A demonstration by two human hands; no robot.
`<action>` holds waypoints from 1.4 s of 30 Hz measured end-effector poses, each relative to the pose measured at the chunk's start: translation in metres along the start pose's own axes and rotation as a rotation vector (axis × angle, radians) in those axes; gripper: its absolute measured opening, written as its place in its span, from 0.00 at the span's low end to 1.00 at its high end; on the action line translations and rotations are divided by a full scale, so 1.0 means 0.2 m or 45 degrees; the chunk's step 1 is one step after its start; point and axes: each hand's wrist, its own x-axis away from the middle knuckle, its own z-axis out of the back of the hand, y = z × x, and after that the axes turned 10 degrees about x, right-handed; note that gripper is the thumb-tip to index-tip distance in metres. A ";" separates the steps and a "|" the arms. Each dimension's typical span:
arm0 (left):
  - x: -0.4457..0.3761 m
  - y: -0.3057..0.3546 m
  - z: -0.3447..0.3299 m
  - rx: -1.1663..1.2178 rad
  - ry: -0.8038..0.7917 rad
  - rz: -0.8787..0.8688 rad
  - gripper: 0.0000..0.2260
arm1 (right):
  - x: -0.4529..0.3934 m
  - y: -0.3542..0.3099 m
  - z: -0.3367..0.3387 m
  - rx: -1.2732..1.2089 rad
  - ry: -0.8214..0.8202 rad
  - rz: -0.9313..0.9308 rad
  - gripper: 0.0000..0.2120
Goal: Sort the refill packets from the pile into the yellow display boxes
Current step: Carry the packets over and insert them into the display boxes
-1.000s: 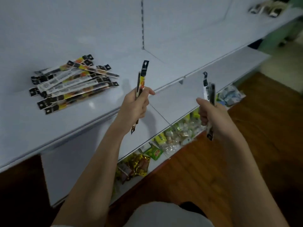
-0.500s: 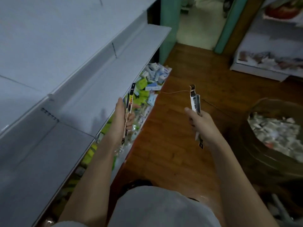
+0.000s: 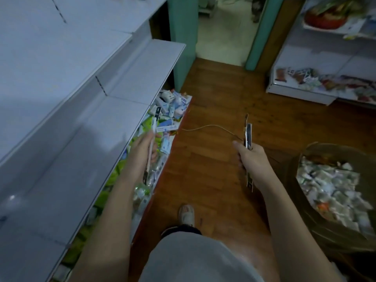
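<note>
A brown basket [image 3: 317, 231] of pale wrappers is seen at the right, while slim refill packets [image 3: 248, 135] are gripped upright in the right hand [image 3: 251, 159] and another packet [image 3: 151, 143] in the left hand [image 3: 142, 151], between white shelves [image 3: 85, 139] and wooden floor [image 3: 213, 94].

dim, bluish light; brighter doorway [image 3: 223, 33] ahead, soft motion blur, wide-angle bending at edges.

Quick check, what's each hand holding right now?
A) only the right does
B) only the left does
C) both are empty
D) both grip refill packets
D: the left hand grips one upright refill packet, and the right hand grips other packets.
</note>
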 end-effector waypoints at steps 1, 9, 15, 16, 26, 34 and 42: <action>-0.09 0.03 -0.05 -0.029 -0.010 -0.011 0.13 | -0.09 -0.05 0.03 0.008 0.000 0.027 0.14; -0.78 0.20 -0.40 -0.181 -0.151 -0.033 0.13 | -0.71 -0.29 0.17 -0.168 0.050 0.111 0.09; -1.32 0.24 -0.72 -0.086 -0.179 0.115 0.09 | -1.24 -0.37 0.30 -0.180 -0.062 0.106 0.13; -1.41 0.25 -0.77 -0.071 -0.178 0.113 0.08 | -1.35 -0.39 0.33 -0.183 -0.082 0.115 0.13; -2.11 0.50 -1.17 -0.003 0.106 -0.045 0.09 | -2.34 -0.73 0.64 -0.087 -0.192 0.224 0.15; -2.56 0.54 -1.14 -0.040 0.302 -0.096 0.08 | -2.97 -1.01 0.46 -0.010 -0.397 0.195 0.14; -3.20 0.79 -1.08 0.111 0.360 -0.119 0.12 | -3.55 -1.62 0.16 0.168 -0.556 0.346 0.13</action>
